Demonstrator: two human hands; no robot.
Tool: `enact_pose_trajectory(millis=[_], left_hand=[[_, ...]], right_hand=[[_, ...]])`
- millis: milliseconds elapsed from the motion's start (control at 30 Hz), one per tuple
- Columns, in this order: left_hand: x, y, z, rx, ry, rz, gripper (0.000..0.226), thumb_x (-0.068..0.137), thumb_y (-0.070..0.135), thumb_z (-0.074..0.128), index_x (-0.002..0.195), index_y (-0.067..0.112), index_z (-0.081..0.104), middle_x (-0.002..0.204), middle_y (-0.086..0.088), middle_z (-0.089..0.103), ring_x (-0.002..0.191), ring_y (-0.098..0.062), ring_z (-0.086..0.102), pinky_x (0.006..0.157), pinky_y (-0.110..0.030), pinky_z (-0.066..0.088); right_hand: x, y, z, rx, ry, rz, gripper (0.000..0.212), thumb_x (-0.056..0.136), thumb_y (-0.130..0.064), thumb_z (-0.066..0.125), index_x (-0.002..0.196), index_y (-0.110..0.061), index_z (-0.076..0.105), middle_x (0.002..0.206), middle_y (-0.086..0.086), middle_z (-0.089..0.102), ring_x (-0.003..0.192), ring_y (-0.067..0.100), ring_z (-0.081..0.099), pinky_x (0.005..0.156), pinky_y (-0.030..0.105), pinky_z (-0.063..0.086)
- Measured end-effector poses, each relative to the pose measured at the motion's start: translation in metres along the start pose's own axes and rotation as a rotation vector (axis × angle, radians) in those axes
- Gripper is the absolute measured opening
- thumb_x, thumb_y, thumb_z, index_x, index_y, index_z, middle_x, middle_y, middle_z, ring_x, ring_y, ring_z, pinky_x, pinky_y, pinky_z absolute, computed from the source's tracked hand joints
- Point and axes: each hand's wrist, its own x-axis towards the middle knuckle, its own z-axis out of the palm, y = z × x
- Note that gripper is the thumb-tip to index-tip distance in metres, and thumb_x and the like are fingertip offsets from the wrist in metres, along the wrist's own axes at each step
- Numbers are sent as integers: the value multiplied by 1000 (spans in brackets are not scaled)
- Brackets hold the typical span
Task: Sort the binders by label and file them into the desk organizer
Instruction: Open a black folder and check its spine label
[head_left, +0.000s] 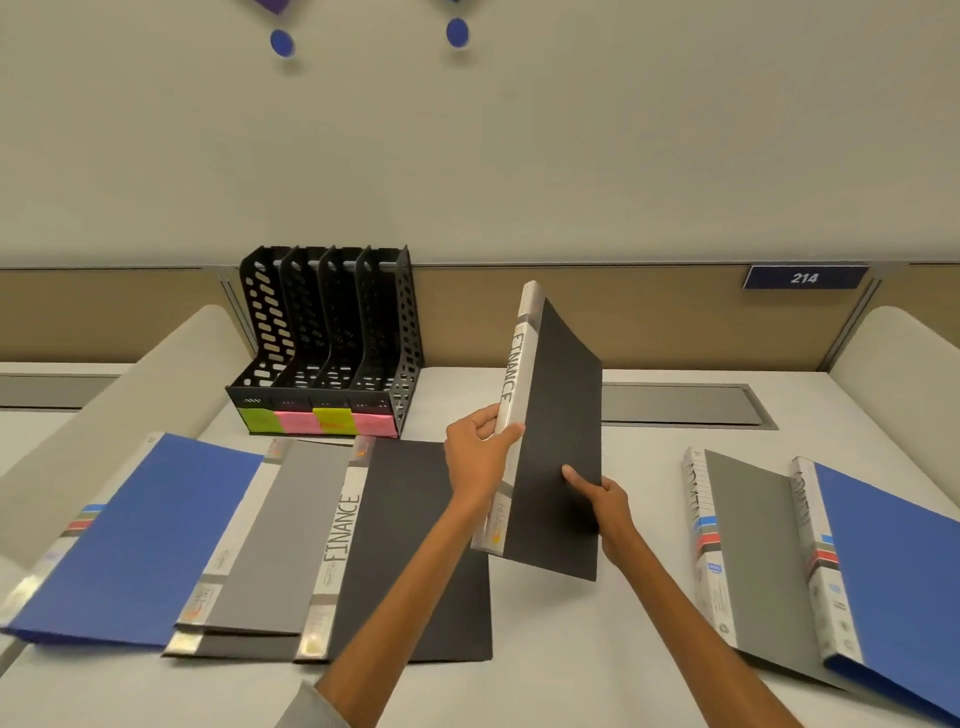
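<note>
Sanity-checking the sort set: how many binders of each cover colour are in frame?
Black plastic binders: 2, one raised, one flat
Blue plastic binders: 2
Grey plastic binders: 2; another may lie under the left one
Total: 6

The spine of the upright black binder (558, 457), right of the desk organizer (332, 332), reads FINANCE. The flat black binder (410, 545) in front of the organizer carries the same word on its spine. A blue plaque (804, 278) far right of the organizer reads 214 (the coloured notes (317, 421) on the organizer's base are illegible).
</note>
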Motion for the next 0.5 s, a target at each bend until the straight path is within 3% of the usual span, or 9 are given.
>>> enact_pose_trajectory(millis=[133, 200, 333, 500], left_hand=[[14, -24, -52, 77, 49, -15, 29, 90, 16, 67, 118, 19, 67, 120, 0, 68, 84, -9, 68, 61, -13, 55], [19, -36, -73, 103, 78, -51, 28, 92, 16, 65, 120, 17, 66, 121, -1, 67, 88, -13, 68, 58, -12, 54], [25, -57, -106, 142, 113, -127, 27, 95, 16, 60, 122, 15, 61, 122, -5, 66, 103, -24, 67, 67, -20, 56], [23, -85, -145, 234, 154, -191, 32, 96, 17, 57, 128, 10, 56, 126, -10, 62, 109, -31, 63, 86, -41, 58]], right_hand=[[-6, 8, 39, -17, 18, 12, 64, 78, -42, 77, 129, -14, 50, 122, 3, 60, 105, 24, 57, 90, 39, 48], [-10, 15, 57, -34, 25, 25, 66, 77, -41, 79, 129, -13, 50, 122, 3, 60, 105, 24, 57, 90, 38, 48], [-20, 31, 87, -61, 42, 28, 65, 75, -39, 80, 126, -12, 50, 124, 6, 60, 103, 24, 57, 89, 38, 49], [-37, 55, 126, -167, 63, 0, 75, 74, -42, 81, 130, -12, 42, 127, 6, 54, 105, 22, 54, 92, 39, 49]])
